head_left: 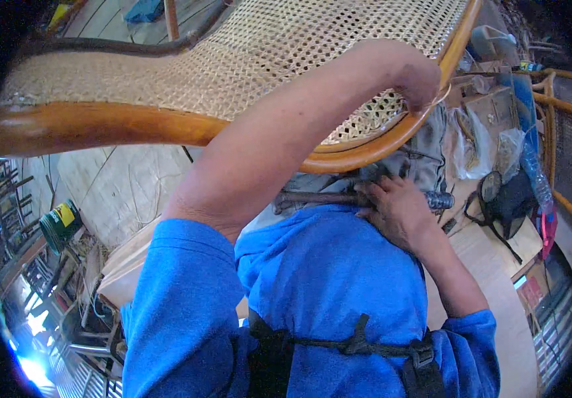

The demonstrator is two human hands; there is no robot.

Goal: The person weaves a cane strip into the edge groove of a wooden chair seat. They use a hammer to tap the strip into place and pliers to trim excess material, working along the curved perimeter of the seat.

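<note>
A chair part with woven cane mesh [266, 53] and a glossy orange-brown wooden frame [349, 159] lies across the upper view. Stretched over it to the right, my left arm ends in my left hand [422, 83], bent down at the frame's inner edge. Its fingers are closed and mostly hidden; a thin pale strand [446, 93] curves out beside them. Below the frame, my right hand [395, 209] is closed over the shaft of what looks like a hammer [325, 198], lying crosswise by my lap. The tool's dark grip end [440, 200] sticks out to the right.
To the right are clear plastic bags [471, 142], a black pouch with straps [508, 205] and another cane-and-wood frame [551, 113]. A dark green and yellow container [60, 222] stands at left beside pale boards [107, 182]. Clutter fills the lower left.
</note>
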